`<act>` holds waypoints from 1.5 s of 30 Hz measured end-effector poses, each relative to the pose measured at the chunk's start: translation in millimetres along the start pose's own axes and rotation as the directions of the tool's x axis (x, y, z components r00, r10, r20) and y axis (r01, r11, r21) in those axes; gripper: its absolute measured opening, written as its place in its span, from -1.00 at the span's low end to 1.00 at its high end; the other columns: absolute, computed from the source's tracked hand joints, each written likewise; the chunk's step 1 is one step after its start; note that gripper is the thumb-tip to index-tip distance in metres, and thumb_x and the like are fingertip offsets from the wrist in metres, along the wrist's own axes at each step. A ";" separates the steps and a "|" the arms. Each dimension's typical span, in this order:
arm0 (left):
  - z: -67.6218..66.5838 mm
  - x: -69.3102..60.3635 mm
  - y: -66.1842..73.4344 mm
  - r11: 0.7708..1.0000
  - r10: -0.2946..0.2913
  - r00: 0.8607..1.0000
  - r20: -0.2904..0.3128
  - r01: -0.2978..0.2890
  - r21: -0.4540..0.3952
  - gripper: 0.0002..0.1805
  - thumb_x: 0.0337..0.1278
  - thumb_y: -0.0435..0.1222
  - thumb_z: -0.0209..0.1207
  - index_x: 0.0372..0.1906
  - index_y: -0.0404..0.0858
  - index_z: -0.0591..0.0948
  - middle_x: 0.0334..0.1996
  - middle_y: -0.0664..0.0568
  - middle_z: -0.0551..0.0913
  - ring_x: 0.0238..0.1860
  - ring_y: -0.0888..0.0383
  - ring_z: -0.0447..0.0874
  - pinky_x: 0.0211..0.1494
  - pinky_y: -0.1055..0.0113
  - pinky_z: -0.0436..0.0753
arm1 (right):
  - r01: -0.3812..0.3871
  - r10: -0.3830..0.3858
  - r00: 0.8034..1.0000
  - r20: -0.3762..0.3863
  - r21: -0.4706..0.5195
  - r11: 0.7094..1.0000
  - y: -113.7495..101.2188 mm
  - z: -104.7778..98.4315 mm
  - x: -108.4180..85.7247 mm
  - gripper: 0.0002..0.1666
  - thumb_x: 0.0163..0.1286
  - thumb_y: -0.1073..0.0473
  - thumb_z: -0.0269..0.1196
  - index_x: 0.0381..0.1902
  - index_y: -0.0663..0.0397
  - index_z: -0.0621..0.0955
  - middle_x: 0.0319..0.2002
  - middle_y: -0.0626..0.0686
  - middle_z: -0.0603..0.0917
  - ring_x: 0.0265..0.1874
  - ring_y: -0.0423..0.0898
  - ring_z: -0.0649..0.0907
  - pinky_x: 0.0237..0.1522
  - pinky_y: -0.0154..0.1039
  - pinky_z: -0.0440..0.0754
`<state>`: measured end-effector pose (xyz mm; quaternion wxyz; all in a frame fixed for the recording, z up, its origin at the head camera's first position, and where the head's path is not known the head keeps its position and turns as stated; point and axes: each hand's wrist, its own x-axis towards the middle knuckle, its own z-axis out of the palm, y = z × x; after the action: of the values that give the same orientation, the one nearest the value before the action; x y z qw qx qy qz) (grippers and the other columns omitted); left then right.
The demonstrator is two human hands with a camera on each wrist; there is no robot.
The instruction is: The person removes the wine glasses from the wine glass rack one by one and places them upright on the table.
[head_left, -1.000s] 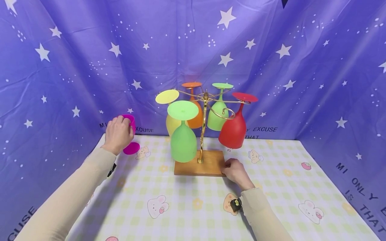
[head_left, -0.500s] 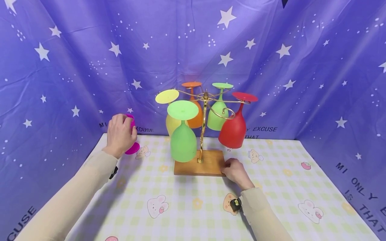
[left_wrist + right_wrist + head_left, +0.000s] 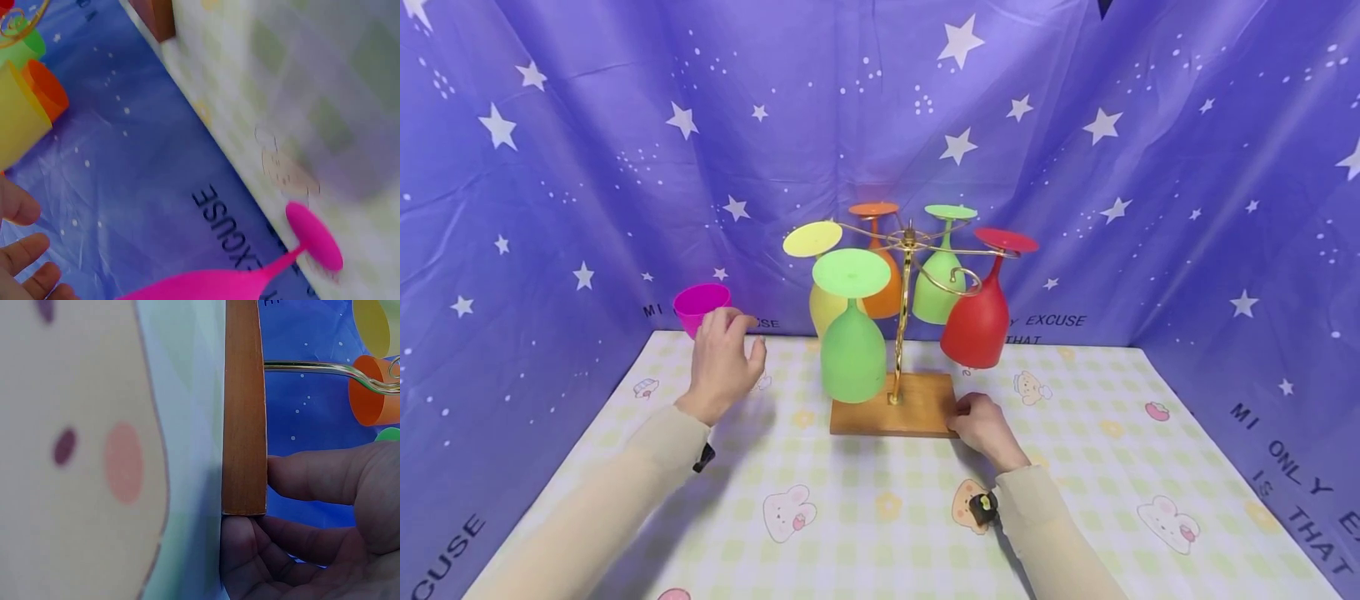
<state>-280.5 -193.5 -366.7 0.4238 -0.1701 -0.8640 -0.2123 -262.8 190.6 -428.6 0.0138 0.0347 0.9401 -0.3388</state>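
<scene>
A magenta goblet (image 3: 702,302) stands upright on its foot at the back left of the table; the left wrist view shows its stem and foot (image 3: 315,237) on the cloth. My left hand (image 3: 722,367) is just in front and right of it, fingers (image 3: 28,253) loosely spread and apart from the goblet. The right hand (image 3: 988,427) grips the right front corner of the rack's wooden base (image 3: 925,408), thumb on top and fingers at the side. From the gold goblet rack (image 3: 901,325) hang green (image 3: 853,358), yellow (image 3: 823,296), orange (image 3: 886,279), light green (image 3: 942,292) and red (image 3: 981,325) goblets, upside down.
A checked cloth with cartoon prints covers the table (image 3: 850,500). Behind and on both sides hangs a purple star-patterned curtain (image 3: 820,125). One curled rack arm (image 3: 966,287) at the front right carries no goblet.
My left hand has let go of the magenta goblet and moved right and toward me, uncovering its bowl. The right hand stays at the base's corner.
</scene>
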 end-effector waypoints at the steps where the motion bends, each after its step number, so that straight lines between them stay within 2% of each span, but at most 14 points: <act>1: 1.5 -2.4 2.2 1.000 -0.011 1.000 0.004 0.012 -0.015 -0.75 -0.10 -0.37 0.24 -0.25 -0.43 0.60 -0.21 -0.25 0.47 -0.16 -0.23 0.40 -0.08 -0.06 0.37 | -0.003 0.003 1.000 0.001 0.000 1.000 0.3 0.3 0.1 -0.69 0.10 0.27 0.29 -0.20 0.36 0.59 -0.28 0.18 0.63 -0.31 0.07 0.56 -0.13 -0.03 0.55; 7: 7.9 -15.4 15.0 0.996 -0.071 0.996 0.051 0.074 -0.057 -0.72 -0.10 -0.37 0.26 -0.20 -0.42 0.60 -0.20 -0.25 0.49 -0.17 -0.22 0.44 -0.10 -0.04 0.41 | -0.009 0.009 1.000 -0.001 0.012 1.000 0.2 1.3 0.3 -0.71 0.10 0.26 0.29 -0.22 0.34 0.59 -0.29 0.17 0.63 -0.31 0.06 0.55 -0.14 -0.04 0.55; 12: 12.0 -22.3 23.0 0.993 -0.086 0.993 0.081 0.092 -0.074 -0.68 -0.10 -0.38 0.28 -0.17 -0.43 0.58 -0.22 -0.24 0.50 -0.16 -0.20 0.45 -0.05 -0.01 0.42 | 0.008 -0.008 1.000 -0.008 0.010 1.000 -0.2 0.9 0.8 -0.71 0.09 0.27 0.29 -0.23 0.34 0.59 -0.30 0.16 0.63 -0.31 0.07 0.55 -0.13 -0.03 0.54; 15: 14.4 -25.5 27.7 0.988 -0.123 0.983 0.134 0.134 -0.073 -0.64 -0.08 -0.35 0.28 -0.12 -0.43 0.56 -0.19 -0.24 0.51 -0.14 -0.19 0.47 -0.03 0.01 0.44 | 0.007 -0.007 1.000 -0.007 0.007 1.000 0.3 0.6 1.0 -0.71 0.10 0.26 0.30 -0.23 0.34 0.60 -0.30 0.16 0.63 -0.31 0.07 0.55 -0.13 -0.04 0.54; 17: 15.3 -27.8 32.0 0.977 -0.180 0.965 0.192 0.199 -0.081 -0.60 -0.04 -0.32 0.28 -0.06 -0.43 0.54 -0.16 -0.24 0.52 -0.11 -0.18 0.48 -0.04 0.01 0.46 | 0.010 -0.010 1.000 -0.008 0.009 1.000 0.7 0.4 1.3 -0.71 0.09 0.27 0.29 -0.23 0.35 0.60 -0.30 0.16 0.63 -0.32 0.07 0.55 -0.13 -0.04 0.55; 21: 19.0 -34.2 39.8 0.940 -0.287 0.916 0.280 0.325 -0.101 -0.55 0.03 -0.28 0.25 0.02 -0.43 0.51 -0.12 -0.24 0.51 -0.09 -0.14 0.49 -0.05 0.02 0.49 | 0.017 -0.017 1.000 -0.012 0.013 1.000 0.8 0.6 1.3 -0.72 0.07 0.29 0.29 -0.25 0.35 0.60 -0.32 0.15 0.63 -0.32 0.07 0.55 -0.14 -0.04 0.55; 26: 26.4 -42.1 47.5 0.919 -0.325 0.891 0.316 0.377 -0.117 -0.56 0.04 -0.28 0.25 0.01 -0.43 0.52 -0.13 -0.22 0.51 -0.11 -0.10 0.50 -0.08 0.06 0.50 | 0.009 -0.009 1.000 -0.006 0.018 1.000 1.3 1.2 0.9 -0.73 0.09 0.28 0.28 -0.25 0.34 0.59 -0.33 0.15 0.63 -0.33 0.07 0.55 -0.14 -0.04 0.55; 30: 30.2 -45.1 54.4 0.891 -0.363 0.856 0.367 0.435 -0.133 -0.54 0.06 -0.25 0.25 0.02 -0.44 0.50 -0.13 -0.22 0.51 -0.10 -0.09 0.50 -0.06 0.09 0.50 | 0.010 -0.010 1.000 -0.008 0.021 1.000 1.8 1.2 0.8 -0.72 0.09 0.28 0.29 -0.24 0.35 0.59 -0.32 0.15 0.63 -0.32 0.07 0.55 -0.14 -0.04 0.55; 35: 32.9 -47.1 62.8 0.842 -0.407 0.793 0.454 0.518 -0.152 -0.51 0.08 -0.23 0.24 0.04 -0.48 0.48 -0.15 -0.25 0.53 -0.12 -0.13 0.53 -0.07 0.07 0.51 | 0.022 -0.021 1.000 -0.021 0.021 1.000 2.4 1.2 1.3 -0.71 0.06 0.27 0.29 -0.25 0.35 0.60 -0.32 0.15 0.64 -0.31 0.07 0.56 -0.13 -0.04 0.55; 41: 37.0 -50.3 70.4 0.777 -0.458 0.709 0.537 0.612 -0.145 -0.49 0.08 -0.23 0.24 0.04 -0.51 0.48 -0.17 -0.26 0.56 -0.18 -0.08 0.56 -0.05 0.06 0.52 | 0.022 -0.021 1.000 -0.019 0.021 1.000 2.2 1.1 1.1 -0.72 0.06 0.27 0.29 -0.26 0.34 0.60 -0.34 0.14 0.64 -0.32 0.06 0.56 -0.15 -0.04 0.56; 43: 38.2 -50.8 72.2 0.764 -0.469 0.685 0.558 0.631 -0.133 -0.49 0.08 -0.22 0.24 0.03 -0.52 0.48 -0.17 -0.26 0.57 -0.18 -0.07 0.57 -0.04 0.06 0.53 | 0.022 -0.021 1.000 -0.020 0.020 1.000 2.2 1.1 1.2 -0.73 0.06 0.27 0.29 -0.27 0.34 0.60 -0.34 0.14 0.64 -0.33 0.06 0.56 -0.16 -0.05 0.56; 45: 39.6 -51.1 73.9 0.759 -0.473 0.668 0.574 0.641 -0.120 -0.49 0.08 -0.22 0.24 0.02 -0.53 0.49 -0.17 -0.26 0.59 -0.18 -0.07 0.58 -0.02 0.04 0.54 | 0.020 -0.020 1.000 -0.020 0.020 1.000 2.0 0.9 1.2 -0.73 0.06 0.28 0.29 -0.27 0.34 0.60 -0.34 0.14 0.63 -0.33 0.06 0.56 -0.16 -0.05 0.56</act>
<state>-241.7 -116.1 -413.2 0.0597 -0.0086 -0.9086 -0.4133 -263.8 191.6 -430.6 0.0007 0.0288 0.9370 -0.3482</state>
